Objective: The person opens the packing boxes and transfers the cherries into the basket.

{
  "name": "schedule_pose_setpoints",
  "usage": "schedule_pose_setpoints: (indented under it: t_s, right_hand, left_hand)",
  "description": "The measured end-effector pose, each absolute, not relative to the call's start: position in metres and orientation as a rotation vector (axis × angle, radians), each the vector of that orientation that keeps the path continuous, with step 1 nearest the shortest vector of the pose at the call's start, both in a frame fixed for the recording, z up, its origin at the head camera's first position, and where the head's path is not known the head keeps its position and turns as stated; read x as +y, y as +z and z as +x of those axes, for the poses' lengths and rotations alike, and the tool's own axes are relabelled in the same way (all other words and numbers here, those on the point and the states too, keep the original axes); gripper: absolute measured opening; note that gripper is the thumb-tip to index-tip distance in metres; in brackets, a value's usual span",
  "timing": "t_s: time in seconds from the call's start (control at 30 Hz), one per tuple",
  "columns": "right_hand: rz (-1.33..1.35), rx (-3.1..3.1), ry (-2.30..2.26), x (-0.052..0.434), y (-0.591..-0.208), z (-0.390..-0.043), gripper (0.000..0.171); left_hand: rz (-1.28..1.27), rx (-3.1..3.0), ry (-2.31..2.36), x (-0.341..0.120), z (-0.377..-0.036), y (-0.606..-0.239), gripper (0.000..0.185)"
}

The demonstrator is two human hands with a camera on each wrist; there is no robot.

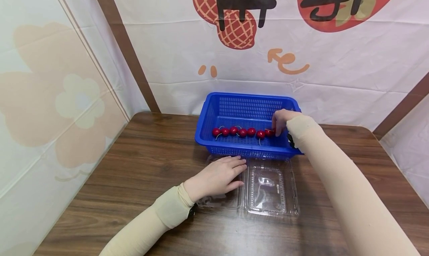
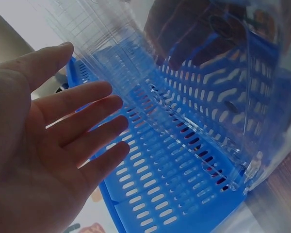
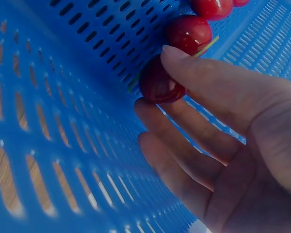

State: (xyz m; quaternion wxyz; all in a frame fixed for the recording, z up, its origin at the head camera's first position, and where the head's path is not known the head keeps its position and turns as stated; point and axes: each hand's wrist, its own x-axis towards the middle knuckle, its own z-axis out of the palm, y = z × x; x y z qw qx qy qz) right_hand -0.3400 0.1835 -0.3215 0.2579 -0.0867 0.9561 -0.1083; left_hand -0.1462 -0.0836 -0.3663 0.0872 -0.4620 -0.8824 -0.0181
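In the right wrist view, my right hand (image 3: 223, 141) reaches into the blue plastic basket (image 1: 241, 147) and pinches a dark red cherry (image 3: 160, 85) between the thumb and the fingers beneath it. A row of several shiny red cherries (image 1: 242, 132), some with green stems, lies along the basket floor to the left of that hand. My left hand (image 1: 218, 176) is spread over the left half of a clear plastic clamshell box (image 1: 268, 207), fingers relaxed and straight, holding nothing. The box lies unfolded in front of the basket, its right half uncovered.
Brown wood-grain table (image 1: 140, 166) under everything. Behind the basket hangs a white printed cloth (image 1: 167, 43), with another panel (image 1: 33, 136) along the left side. The basket's slotted walls (image 3: 53, 121) rise around the right hand.
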Motion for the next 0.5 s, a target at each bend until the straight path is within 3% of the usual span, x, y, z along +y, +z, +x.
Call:
schedule_pose_setpoints:
  t_s: [0.5]
  right_hand:
    - [-0.269,2.562,-0.301,0.1813,-0.3220,-0.3386,0.035]
  left_hand:
    - [-1.373,-2.617,-0.057,-0.0851,-0.1480,-0.3678,0.051]
